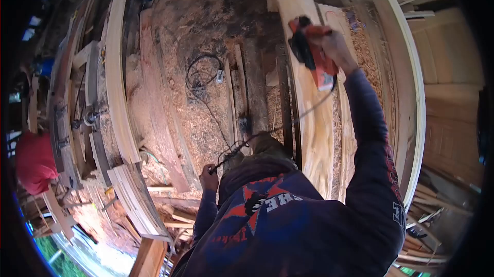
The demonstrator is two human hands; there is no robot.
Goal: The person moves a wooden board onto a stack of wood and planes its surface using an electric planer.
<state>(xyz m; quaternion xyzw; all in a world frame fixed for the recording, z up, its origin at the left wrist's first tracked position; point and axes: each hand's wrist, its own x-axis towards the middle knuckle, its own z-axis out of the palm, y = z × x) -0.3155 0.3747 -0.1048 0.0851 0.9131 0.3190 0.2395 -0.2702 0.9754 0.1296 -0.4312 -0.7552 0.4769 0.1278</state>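
Observation:
A red and black power tool rests on or just over a long pale wooden board right of centre. Wrapped round its handle at the top is my right hand. A dark cord runs from the tool's near end down towards my legs. Lower and to the left, my left hand is closed round part of a dark cable, beside my knee. That cable trails forward to a loose coil with a pale socket block on the shavings.
Long planks lie along the left, and a tall board edge curves along the right. Wood shavings cover the ground. At the far left is a person in a red shirt. Stacked boards stand at lower left.

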